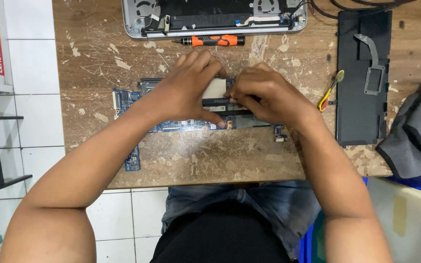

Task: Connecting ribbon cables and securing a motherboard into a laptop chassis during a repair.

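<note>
The blue motherboard (127, 97) is lying flat on the scratched wooden desk (210, 156). The left hand (186, 90) is pressing it down, grip closed on its pale module (216, 88); the right hand (269, 95) is pinching that module's right edge.

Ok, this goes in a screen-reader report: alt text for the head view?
Both hands, left hand and right hand, press on a blue circuit board on a scuffed wooden table. Beyond lie an orange-and-black screwdriver and an opened laptop base.
</note>
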